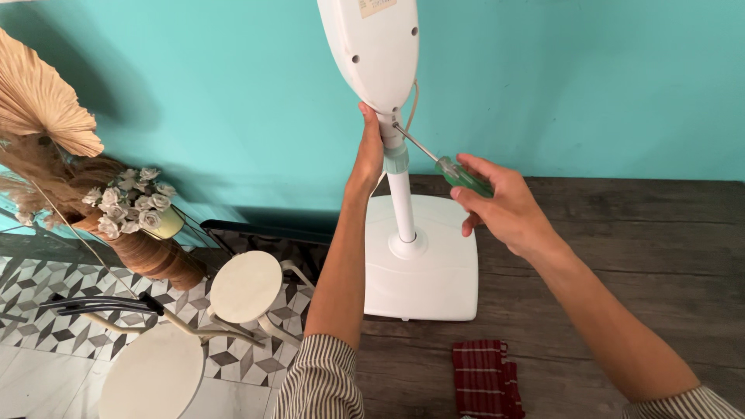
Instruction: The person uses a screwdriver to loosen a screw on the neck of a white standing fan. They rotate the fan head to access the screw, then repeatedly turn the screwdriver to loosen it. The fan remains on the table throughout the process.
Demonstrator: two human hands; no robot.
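We hold the white plastic fan pole (401, 198) with the left hand (369, 155), grip closed around it. The right hand (500, 206) pinches the green-handled screwdriver (454, 172), tip at the neck screw just beside the left grip; we judge it needs steady turning next.

One label (377, 7) shows, a small pale tan rectangle stuck on the white fan housing (372, 50), at its upper part where the picture's top edge cuts it off. It sits slightly tilted. Its print is too small to make out.
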